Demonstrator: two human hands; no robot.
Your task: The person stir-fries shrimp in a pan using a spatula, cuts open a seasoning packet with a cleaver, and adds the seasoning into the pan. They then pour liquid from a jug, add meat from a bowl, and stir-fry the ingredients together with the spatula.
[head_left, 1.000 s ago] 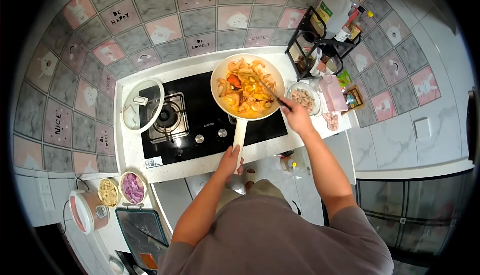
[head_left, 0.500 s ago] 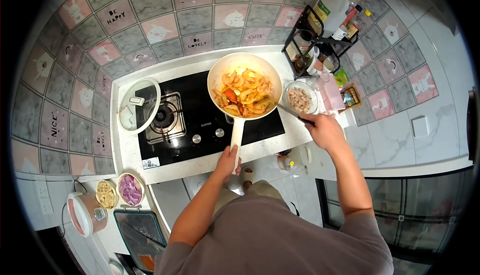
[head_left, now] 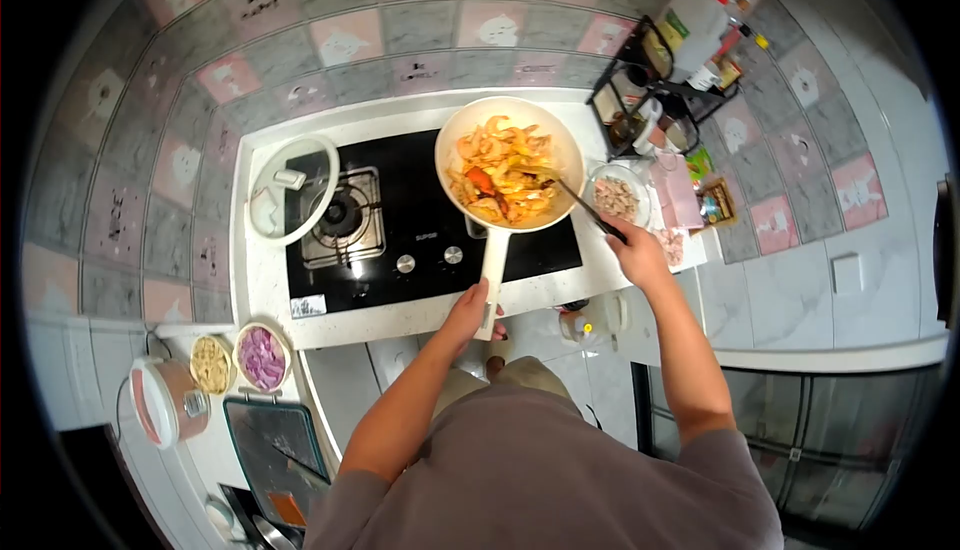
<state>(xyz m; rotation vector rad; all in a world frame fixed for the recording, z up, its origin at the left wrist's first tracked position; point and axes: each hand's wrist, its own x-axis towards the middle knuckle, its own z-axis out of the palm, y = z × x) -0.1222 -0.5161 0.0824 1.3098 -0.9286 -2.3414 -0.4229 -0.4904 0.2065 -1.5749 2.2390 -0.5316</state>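
Note:
My left hand (head_left: 468, 316) is closed round the pale handle of a cream frying pan (head_left: 566, 140), which sits over the right burner. Orange-coated shrimp (head_left: 492, 145) lie in the pan, with a red piece (head_left: 481, 181) among them. In my right hand (head_left: 640, 253) is a spatula (head_left: 592, 212) with a black handle, slanting over the pan's right rim. Its head is in among the shrimp, partly hidden. Just right of the pan stands a clear bowl of chopped pale meat (head_left: 615, 198), close to my right hand.
A glass lid (head_left: 329, 188) rests at the left burner (head_left: 343, 212). Bowls of sliced purple onion (head_left: 262, 358) and pale strips (head_left: 210, 366) sit at lower left, near a lidded tub (head_left: 160, 402) and a dark cutting board (head_left: 248, 450). A black rack (head_left: 607, 100) holds bottles at right.
The spatula's head has gone from the pan's right rim further in among the shrimp. The shrimp have shifted within the pan. The left hand keeps its grip, and the whole view has tilted slightly.

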